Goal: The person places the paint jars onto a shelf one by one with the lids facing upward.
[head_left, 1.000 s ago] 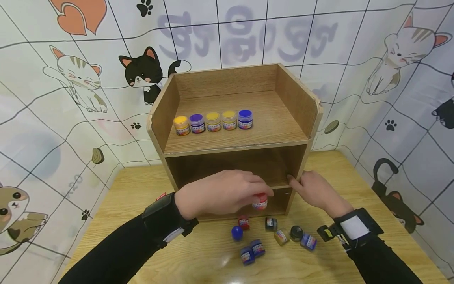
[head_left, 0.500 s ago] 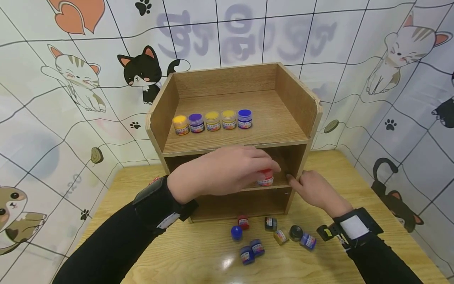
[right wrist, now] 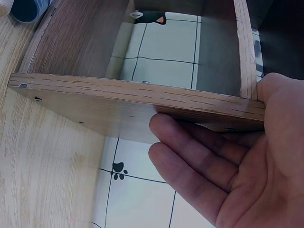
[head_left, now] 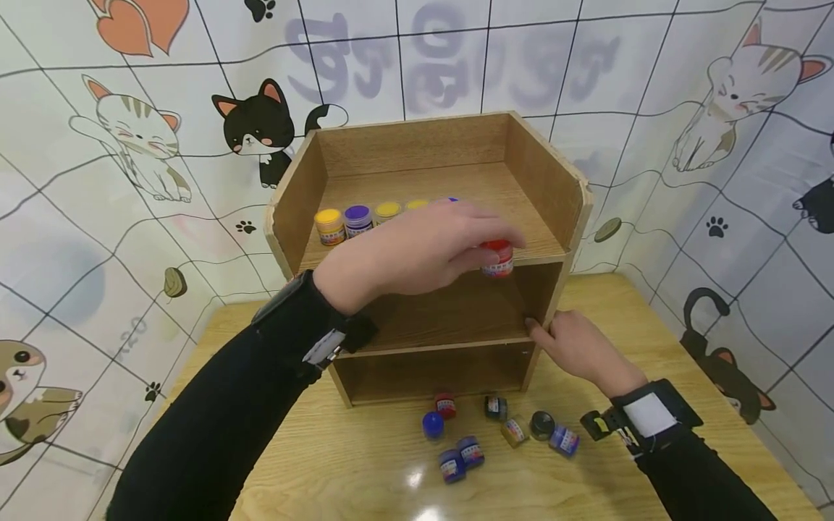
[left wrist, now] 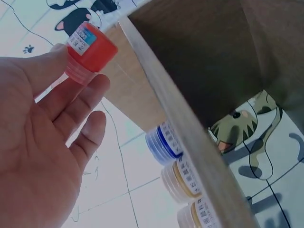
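My left hand (head_left: 423, 246) pinches a small red paint jar (head_left: 498, 259) between thumb and fingers, level with the front edge of the shelf unit's top board. In the left wrist view the red paint jar (left wrist: 92, 47) shows a white and blue label, and the other fingers curve loosely below it. A row of paint jars (head_left: 330, 227), yellow and blue-violet, stands on the top board (head_left: 521, 224), partly covered by that hand. My right hand (head_left: 580, 347) grips the unit's right side panel, thumb inside and fingers (right wrist: 190, 175) along the outer face.
Several paint jars lie or stand on the table before the unit: a red jar (head_left: 446, 405), a round blue lid (head_left: 433, 425), dark blue jars (head_left: 452, 466), a yellowish jar (head_left: 515, 432) and a black one (head_left: 542, 425). Patterned wall sheets (head_left: 417, 58) enclose the table.
My left hand has risen with the red paint jar from before the lower compartment to the top board's front edge. The right hand keeps its grip on the side panel.
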Demonstrator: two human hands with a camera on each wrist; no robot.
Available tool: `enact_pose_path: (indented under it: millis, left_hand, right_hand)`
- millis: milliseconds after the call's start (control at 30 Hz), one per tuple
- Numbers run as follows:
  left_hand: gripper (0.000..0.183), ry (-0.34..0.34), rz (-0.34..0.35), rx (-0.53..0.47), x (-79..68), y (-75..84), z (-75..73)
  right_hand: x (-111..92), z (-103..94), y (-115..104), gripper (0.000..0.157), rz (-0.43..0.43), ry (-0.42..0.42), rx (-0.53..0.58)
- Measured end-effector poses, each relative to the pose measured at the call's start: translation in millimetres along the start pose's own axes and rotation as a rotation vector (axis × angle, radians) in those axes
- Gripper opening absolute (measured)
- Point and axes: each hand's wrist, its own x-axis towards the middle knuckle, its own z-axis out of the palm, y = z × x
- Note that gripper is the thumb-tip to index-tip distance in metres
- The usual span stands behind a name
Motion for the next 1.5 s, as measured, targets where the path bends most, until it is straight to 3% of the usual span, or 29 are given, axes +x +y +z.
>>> enact_pose_path:
  millis: [200, 400, 867, 1100, 1500]
  left_hand:
    - [0.029, -0.006, -0.053, 0.075, 14.6, -11.6, -9.1]
    - [0.03, -0.053, -0.149, 0.136, 26.0, -21.0, -15.3]
    - [0.032, -0.131, -0.322, 0.194, 37.6, -37.0, -10.3]
    - [0.032, -0.142, -0.342, 0.187, 38.4, -41.9, -3.0]
    - [0.033, -0.169, -0.381, 0.161, 39.9, -40.8, -2.9]
  right_hand:
    - [1, -0.5, -1, 0.048, 0.01, -0.003, 0.008]
    - [1, 0.2, -2, 0.049, 0.017, -0.006, 0.019]
    - [0, 1.4, -2, 0.052, 0.033, -0.018, 0.031]
    - [-1, 1.5, -3, 0.05, 0.03, -0.011, 0.018]
    - [-1, 1.9, -3, 0.05, 0.036, -0.004, 0.015]
